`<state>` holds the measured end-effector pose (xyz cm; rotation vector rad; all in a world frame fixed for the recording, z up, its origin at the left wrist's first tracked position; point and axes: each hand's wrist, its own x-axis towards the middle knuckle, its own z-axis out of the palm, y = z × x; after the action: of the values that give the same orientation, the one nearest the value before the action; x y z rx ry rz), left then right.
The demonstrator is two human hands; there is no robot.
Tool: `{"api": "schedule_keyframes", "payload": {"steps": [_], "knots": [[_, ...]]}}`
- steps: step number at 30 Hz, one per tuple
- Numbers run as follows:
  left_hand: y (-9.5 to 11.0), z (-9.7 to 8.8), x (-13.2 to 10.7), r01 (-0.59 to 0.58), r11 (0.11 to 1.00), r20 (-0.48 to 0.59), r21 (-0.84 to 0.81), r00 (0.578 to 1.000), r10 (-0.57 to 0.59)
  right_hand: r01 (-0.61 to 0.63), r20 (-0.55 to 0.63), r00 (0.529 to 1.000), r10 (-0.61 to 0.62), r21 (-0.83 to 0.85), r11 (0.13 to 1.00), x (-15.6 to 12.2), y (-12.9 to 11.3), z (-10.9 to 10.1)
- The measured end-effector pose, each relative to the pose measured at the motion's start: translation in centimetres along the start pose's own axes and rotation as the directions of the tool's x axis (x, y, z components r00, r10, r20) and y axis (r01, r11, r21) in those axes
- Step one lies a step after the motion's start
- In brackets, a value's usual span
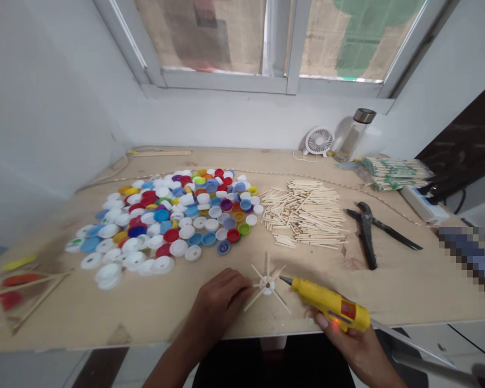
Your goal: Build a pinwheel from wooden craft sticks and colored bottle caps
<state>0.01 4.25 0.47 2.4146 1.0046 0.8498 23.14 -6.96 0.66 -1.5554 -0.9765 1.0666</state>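
My right hand grips a yellow glue gun near the table's front edge, its tip pointing left at a white bottle cap with several thin wooden sticks radiating from it like spokes. My left hand rests curled on the table just left of the cap, fingertips pinching one of the sticks. The cap lies flat on the wooden tabletop.
A heap of coloured bottle caps covers the left middle; a pile of wooden sticks lies to its right. Black pliers, a packet of sticks, a small white fan, a bottle, a stick-and-cap frame at far left.
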Motion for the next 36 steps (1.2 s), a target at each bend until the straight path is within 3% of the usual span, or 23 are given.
{"api": "schedule_keyframes", "payload": {"steps": [12, 25, 36], "knots": [[-0.1, 0.2, -0.1, -0.014, 1.0, -0.006, 0.025, 1.0, 0.014, -0.046, 0.04, 0.998, 0.046, -0.006, 0.999, 0.0, 0.3, -0.4], [0.0, 0.4, -0.1, -0.052, 0.993, 0.015, 0.103, 0.999, 0.05, 0.015, 0.031, 0.999, -0.014, -0.043, 0.999, 0.1, -0.4, 0.0], [0.3, 0.4, 0.2, -0.127, 0.97, 0.01, 0.205, 0.992, 0.128, -0.039, -0.056, 0.998, 0.041, 0.037, 0.999, -0.2, 1.8, -0.1]]}}
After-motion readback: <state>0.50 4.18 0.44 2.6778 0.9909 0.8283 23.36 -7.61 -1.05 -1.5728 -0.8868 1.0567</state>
